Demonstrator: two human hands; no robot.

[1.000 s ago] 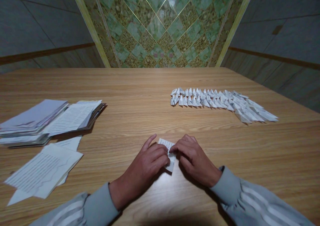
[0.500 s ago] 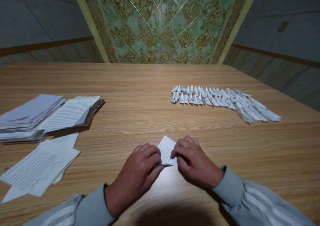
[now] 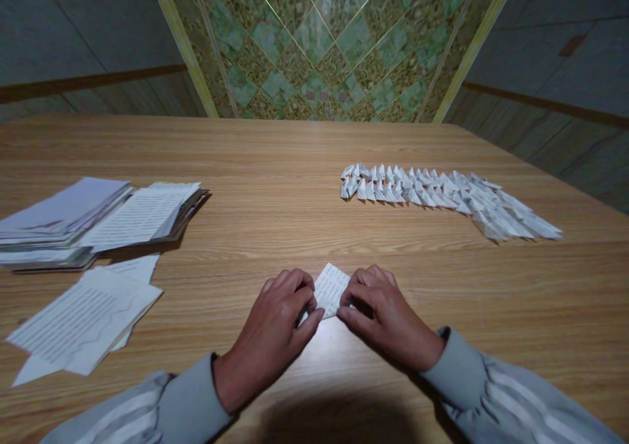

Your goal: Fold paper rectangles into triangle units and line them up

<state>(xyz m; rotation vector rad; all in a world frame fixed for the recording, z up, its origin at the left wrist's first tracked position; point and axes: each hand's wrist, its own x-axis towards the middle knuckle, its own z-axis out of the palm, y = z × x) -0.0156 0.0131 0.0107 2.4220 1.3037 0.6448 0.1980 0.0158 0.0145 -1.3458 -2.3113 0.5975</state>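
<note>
A small folded piece of printed paper lies near the front middle of the wooden table. My left hand pinches its left edge with curled fingers. My right hand pinches its right edge, fingers bent over it. Both hands rest low on the tabletop, and the paper's far corner sticks up between them.
A row of several small folded paper pieces lies at the right rear. A stack of printed sheets sits at the left, with loose torn sheets in front of it. A green tiled wall panel rises beyond the table.
The paper went from lying under my fingers to being held at both edges with its far part showing. My left index finger, stretched out before, has curled in. The view shifted slightly.
</note>
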